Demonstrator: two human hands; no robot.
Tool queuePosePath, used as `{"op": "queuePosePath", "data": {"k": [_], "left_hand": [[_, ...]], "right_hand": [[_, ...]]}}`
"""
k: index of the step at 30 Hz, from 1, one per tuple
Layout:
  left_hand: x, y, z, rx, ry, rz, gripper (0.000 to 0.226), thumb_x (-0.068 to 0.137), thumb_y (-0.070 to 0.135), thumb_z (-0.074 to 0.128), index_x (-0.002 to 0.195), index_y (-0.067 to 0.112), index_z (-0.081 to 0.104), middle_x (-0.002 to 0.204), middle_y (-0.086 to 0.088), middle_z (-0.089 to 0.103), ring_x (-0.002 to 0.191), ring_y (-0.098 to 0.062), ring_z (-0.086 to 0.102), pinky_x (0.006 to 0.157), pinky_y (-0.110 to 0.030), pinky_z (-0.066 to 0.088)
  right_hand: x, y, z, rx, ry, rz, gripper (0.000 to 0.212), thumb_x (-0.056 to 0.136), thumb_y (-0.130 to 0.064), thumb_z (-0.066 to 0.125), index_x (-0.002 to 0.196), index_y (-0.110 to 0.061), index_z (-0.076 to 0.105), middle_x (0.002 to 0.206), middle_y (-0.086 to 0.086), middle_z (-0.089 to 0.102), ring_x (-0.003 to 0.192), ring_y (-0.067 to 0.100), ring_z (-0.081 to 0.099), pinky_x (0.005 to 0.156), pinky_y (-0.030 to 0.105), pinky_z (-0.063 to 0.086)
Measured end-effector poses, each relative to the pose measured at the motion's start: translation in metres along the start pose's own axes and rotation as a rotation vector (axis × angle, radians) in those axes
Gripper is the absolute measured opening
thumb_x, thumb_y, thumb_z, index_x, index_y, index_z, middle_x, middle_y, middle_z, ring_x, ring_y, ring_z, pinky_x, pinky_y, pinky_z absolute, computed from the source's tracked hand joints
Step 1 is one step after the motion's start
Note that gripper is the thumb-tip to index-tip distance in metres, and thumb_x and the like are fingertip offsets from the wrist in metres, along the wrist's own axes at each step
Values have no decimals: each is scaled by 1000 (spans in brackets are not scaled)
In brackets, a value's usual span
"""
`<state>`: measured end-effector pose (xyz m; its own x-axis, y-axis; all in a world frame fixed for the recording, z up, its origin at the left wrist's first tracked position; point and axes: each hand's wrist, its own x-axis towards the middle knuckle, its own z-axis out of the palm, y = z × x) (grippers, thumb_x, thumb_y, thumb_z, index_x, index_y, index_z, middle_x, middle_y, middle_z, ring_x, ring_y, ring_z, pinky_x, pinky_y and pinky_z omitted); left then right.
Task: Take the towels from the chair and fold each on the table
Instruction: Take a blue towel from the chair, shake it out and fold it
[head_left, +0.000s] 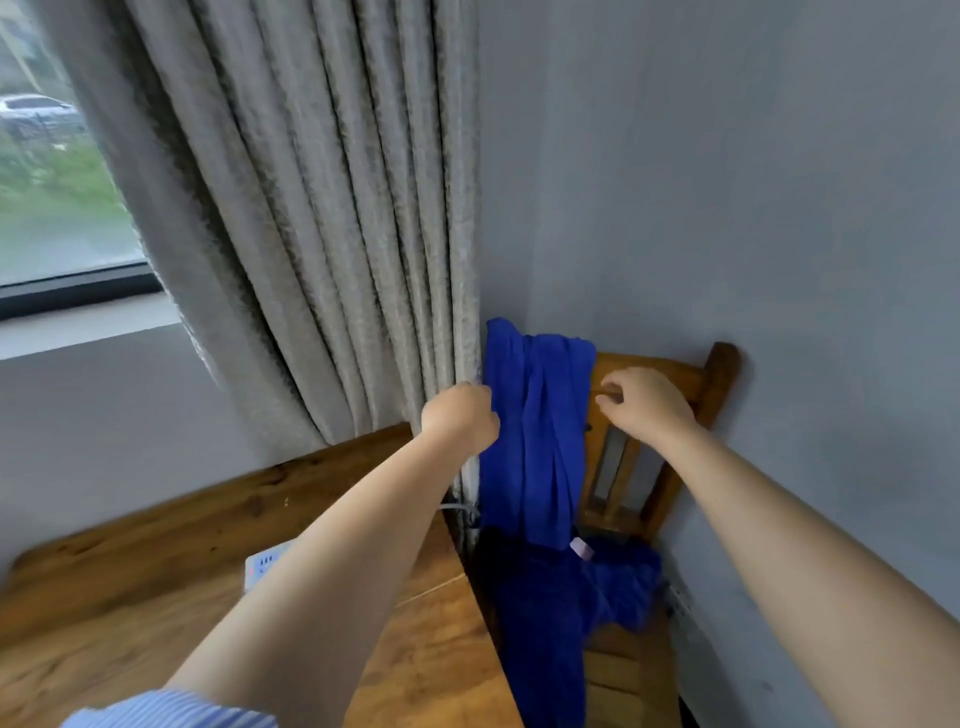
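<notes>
Blue towel (535, 441) hangs over the chair (675, 384) back by the table (156, 561), more blue cloth on the seat; left hand (460, 418) curled at its left edge, likely gripping, right hand (644, 402) loosely spread just beside it, holding nothing.

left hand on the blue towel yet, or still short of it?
Touching. In the head view the left hand is curled against the left edge of the blue towel draped over the chair; no gap shows.
</notes>
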<state>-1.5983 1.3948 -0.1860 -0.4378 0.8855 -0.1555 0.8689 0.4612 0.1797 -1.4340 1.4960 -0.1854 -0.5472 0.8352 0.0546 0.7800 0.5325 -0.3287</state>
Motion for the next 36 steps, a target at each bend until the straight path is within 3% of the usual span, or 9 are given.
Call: {"op": "queuePosePath", "data": {"k": [6, 10, 12, 14, 16, 21, 26, 31, 36], "left_hand": [[57, 16, 22, -198, -27, -34, 33, 101, 22, 32, 115, 5, 57, 116, -8, 59, 96, -19, 53, 76, -28, 42], [94, 31, 35, -282, -4, -108, 31, 99, 21, 36, 71, 17, 49, 75, 3, 50, 76, -14, 49, 60, -23, 38], [109, 39, 40, -363, -15, -148, 25, 99, 21, 38, 97, 10, 61, 97, -5, 62, 96, -22, 57, 79, -30, 46], [118, 45, 45, -428, 0, -200, 35, 99, 23, 41, 125, 4, 54, 124, -11, 59, 115, -25, 54, 94, -31, 45], [124, 48, 53, -466, 19, -239, 39, 98, 25, 43, 130, 6, 50, 129, -11, 56, 119, -25, 52, 96, -30, 44], [139, 59, 75, -457, 100, -302, 23, 95, 28, 48, 87, 7, 55, 111, -15, 58, 100, -28, 55, 79, -32, 43], [135, 58, 81, -624, 278, -306, 26, 96, 20, 48, 104, 0, 61, 87, -1, 51, 87, -19, 48, 70, -20, 31], [116, 48, 72, -839, 358, -291, 11, 96, 15, 49, 90, 10, 57, 77, 5, 46, 73, -10, 44, 58, -15, 31], [112, 48, 74, -703, 206, -320, 20, 95, 19, 49, 75, 19, 52, 77, 0, 53, 74, -16, 52, 58, -21, 37]], "right_hand": [[69, 14, 23, 1, 6, 27, 32, 93, -29, 50, 110, -4, 61, 108, 12, 65, 101, 26, 61, 68, 25, 40], [113, 24, 37, 4, -3, -16, 40, 89, -34, 55, 112, -2, 60, 108, 13, 64, 100, 27, 60, 78, 32, 48], [128, 29, 45, 87, -6, -55, 40, 88, -28, 59, 119, -2, 58, 115, 16, 60, 106, 28, 57, 87, 34, 46], [136, 38, 53, 122, 29, -87, 34, 88, -22, 59, 116, -3, 59, 111, 15, 58, 105, 27, 55, 84, 32, 44], [140, 46, 60, 130, 68, -129, 27, 88, -16, 59, 111, -3, 62, 105, 14, 60, 101, 27, 55, 79, 29, 42], [148, 55, 67, 306, 104, -168, 9, 81, -2, 64, 87, 3, 68, 81, 15, 65, 71, 20, 52, 64, 18, 34], [151, 75, 64, 555, 99, -110, 10, 81, 2, 63, 78, -7, 65, 69, 1, 55, 61, 8, 50, 55, 2, 36], [143, 111, 44, 754, 177, 62, 22, 84, 7, 57, 78, -15, 54, 62, -7, 47, 55, -16, 52, 53, 0, 38], [129, 127, 39, 603, 110, -7, 20, 84, 6, 56, 84, -14, 53, 66, 1, 47, 61, 3, 50, 58, 1, 37]]}}
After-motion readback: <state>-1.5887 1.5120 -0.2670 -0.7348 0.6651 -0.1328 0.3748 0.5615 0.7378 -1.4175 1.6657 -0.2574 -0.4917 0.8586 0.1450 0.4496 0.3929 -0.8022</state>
